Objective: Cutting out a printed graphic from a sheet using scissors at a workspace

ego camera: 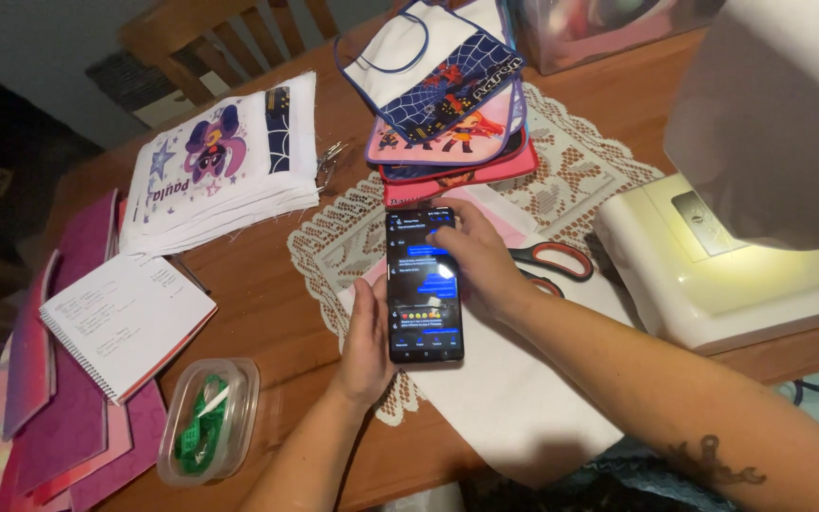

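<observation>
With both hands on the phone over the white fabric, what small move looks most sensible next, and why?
Probably a scroll with the right hand: it rests across the lit phone screen, which shows a message thread, while the left hand steadies its edge. The scissors lie untouched beside.

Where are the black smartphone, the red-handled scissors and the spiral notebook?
black smartphone (pixel 426 284), head view, middle of its lit screen.
red-handled scissors (pixel 561 258), head view, upper red handle loop.
white spiral notebook (pixel 125 318), head view, centre of open page.

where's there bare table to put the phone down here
Bare wood lies between the spiral notebook, the fabric stack and the lace doily. White cloth below the phone is open too. By the scissors and sewing machine it's crowded.
</observation>
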